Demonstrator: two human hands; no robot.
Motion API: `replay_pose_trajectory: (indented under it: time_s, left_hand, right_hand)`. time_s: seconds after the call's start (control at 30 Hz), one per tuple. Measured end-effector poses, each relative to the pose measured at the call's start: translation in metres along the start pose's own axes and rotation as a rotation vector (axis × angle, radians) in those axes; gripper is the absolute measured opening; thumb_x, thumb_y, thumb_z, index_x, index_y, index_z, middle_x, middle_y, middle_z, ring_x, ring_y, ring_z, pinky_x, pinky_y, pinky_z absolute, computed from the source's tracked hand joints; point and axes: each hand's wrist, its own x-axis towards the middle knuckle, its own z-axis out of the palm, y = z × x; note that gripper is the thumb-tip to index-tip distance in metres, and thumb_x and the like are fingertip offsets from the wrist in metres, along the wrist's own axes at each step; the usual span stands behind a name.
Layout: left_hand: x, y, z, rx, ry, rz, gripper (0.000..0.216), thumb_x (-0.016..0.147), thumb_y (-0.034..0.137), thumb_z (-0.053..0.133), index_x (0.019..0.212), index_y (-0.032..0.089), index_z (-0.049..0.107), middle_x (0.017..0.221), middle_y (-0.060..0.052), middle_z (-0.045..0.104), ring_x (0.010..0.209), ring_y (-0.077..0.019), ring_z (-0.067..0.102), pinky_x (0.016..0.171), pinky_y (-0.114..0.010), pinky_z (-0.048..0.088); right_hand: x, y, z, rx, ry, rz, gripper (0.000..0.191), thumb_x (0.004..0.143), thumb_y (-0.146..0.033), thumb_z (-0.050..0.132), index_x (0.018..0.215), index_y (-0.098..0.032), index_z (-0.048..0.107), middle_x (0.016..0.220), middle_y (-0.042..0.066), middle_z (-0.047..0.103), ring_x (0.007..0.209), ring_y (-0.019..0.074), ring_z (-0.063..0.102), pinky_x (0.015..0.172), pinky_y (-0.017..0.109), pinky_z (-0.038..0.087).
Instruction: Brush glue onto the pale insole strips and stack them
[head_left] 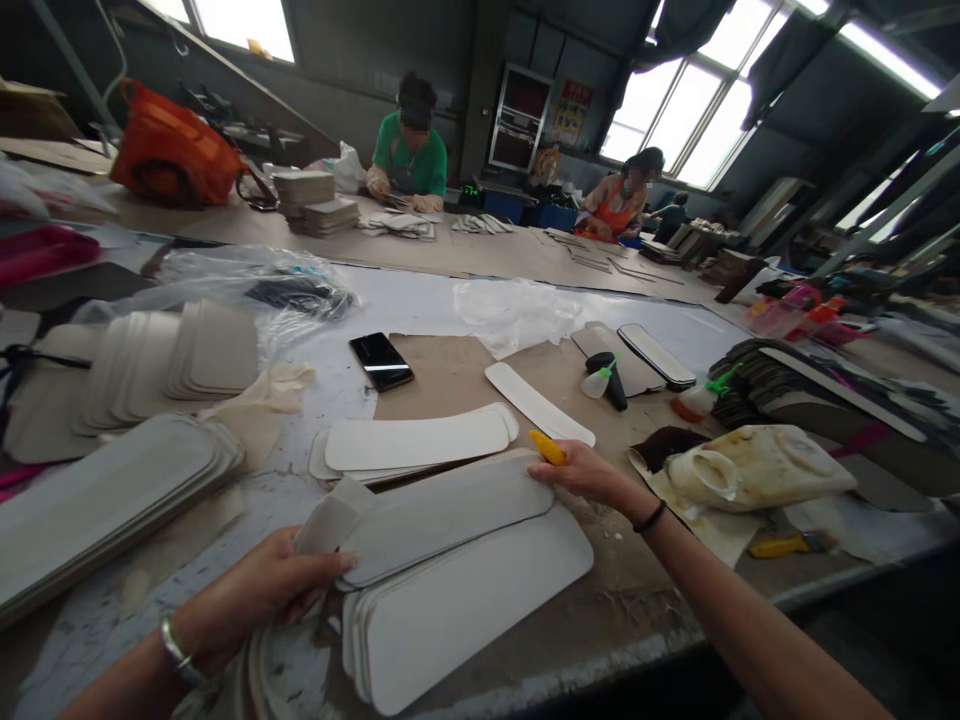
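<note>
A long pale rounded panel [450,510] is held at a slant above a stack of similar panels [480,610]. At its left end, my left hand [289,575] is closed with the thumb on top, and a small pale sheet [337,510] stands up beside the fingers. My right hand [581,472] is closed at the panel's far right corner. It also grips a yellow-handled tool [547,447], whose working end is hidden. Just beyond lies another short stack of white panels [420,440], with a narrow white strip [540,400] behind it.
Panel stacks [97,500] fill the left side. A phone [381,360] lies mid-table. On the right are a stained plastic jug [765,468], a yellow-handled brush [784,546], a squeeze bottle [694,402] and dark stacked pieces [817,400]. Two people [411,150] work across the table.
</note>
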Motion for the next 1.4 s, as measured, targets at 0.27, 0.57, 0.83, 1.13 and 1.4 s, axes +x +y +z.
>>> replay_pose_trajectory:
  time_s: [0.27,0.57,0.83,1.13,1.4]
  left_hand:
    - [0.013,-0.003,0.002,-0.039,0.034,-0.022,0.043,0.055,0.048,0.067,0.031,0.02,0.044,0.029,0.005,0.036,0.032,-0.0061,0.026,0.04,-0.023,0.014]
    - [0.011,-0.008,0.003,-0.131,0.182,-0.024,0.047,0.053,0.058,0.071,0.04,0.019,0.047,0.035,0.005,0.042,0.037,-0.0074,0.034,0.041,-0.021,0.025]
    - [-0.042,-0.031,0.035,0.093,0.411,0.041,0.045,0.063,0.067,0.056,0.051,0.024,0.047,0.035,0.005,0.045,0.036,-0.0146,0.042,0.044,-0.028,0.035]
    - [-0.052,-0.049,0.078,0.129,0.3,-0.011,0.033,0.067,0.055,0.055,0.059,0.023,0.053,0.043,0.004,0.058,0.037,-0.0166,0.055,0.041,-0.027,0.039]
    - [-0.054,-0.046,0.08,-0.158,0.217,-0.077,0.035,0.059,0.055,0.059,0.058,0.021,0.05,0.041,0.002,0.057,0.035,-0.0155,0.053,0.038,-0.026,0.039]
  right_hand:
    - [0.004,-0.004,0.001,-0.015,-0.003,0.066,0.04,0.075,-0.045,0.056,0.048,-0.021,0.039,0.046,-0.006,0.036,0.046,0.0093,0.036,0.045,0.023,0.025]
    - [-0.014,-0.026,-0.005,0.04,0.331,0.063,0.033,0.082,-0.047,0.052,0.062,-0.021,0.048,0.06,-0.002,0.047,0.057,0.0123,0.045,0.055,0.025,0.035]
    - [-0.095,-0.063,0.011,0.399,0.485,0.005,0.052,0.087,-0.063,0.033,0.076,-0.021,0.061,0.073,0.005,0.057,0.068,0.0172,0.053,0.061,0.028,0.043]
    - [-0.101,-0.118,0.099,0.804,0.61,0.065,0.056,0.087,-0.065,0.03,0.064,-0.02,0.053,0.063,0.0,0.047,0.052,0.0113,0.041,0.046,0.024,0.034]
    - [-0.096,-0.122,0.125,1.047,0.373,0.233,0.048,0.073,-0.067,0.057,0.073,-0.019,0.052,0.06,-0.003,0.053,0.048,0.0114,0.053,0.048,0.024,0.044]
